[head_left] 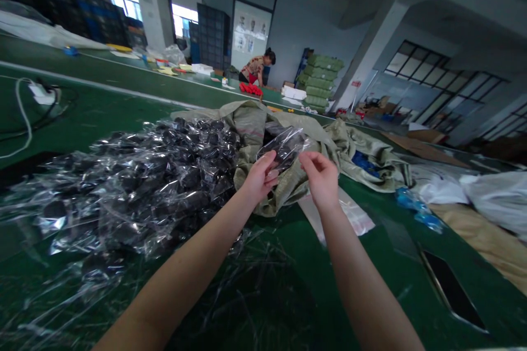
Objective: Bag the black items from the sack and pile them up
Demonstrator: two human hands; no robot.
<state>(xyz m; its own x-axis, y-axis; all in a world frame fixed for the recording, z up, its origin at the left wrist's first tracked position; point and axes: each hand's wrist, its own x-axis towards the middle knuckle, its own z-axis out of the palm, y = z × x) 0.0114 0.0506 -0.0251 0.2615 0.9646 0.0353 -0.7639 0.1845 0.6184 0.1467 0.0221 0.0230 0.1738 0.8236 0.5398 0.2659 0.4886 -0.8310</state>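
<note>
Between my two hands hangs a clear plastic bag (284, 145) with something dark inside. My left hand (261, 175) is closed on the bag's left side, thumb on top. The fingers of my right hand (319, 170) pinch its right edge. Just beyond lies an opened greenish woven sack (251, 126), with dark contents partly showing. To the left of my left hand is a big heap of black items in clear wrapping (164, 175); their exact kind is hard to make out. Flat clear bags (356, 214) lie under and beside my right forearm.
A phone (453, 290) rests on the green table at the right. Crumpled blue plastic (418, 208) and another woven sack (370, 162) lie nearby. White cables with a plug (41, 93) are at left. Another person (257, 68) bends over a far table beside stacked green sacks (321, 79).
</note>
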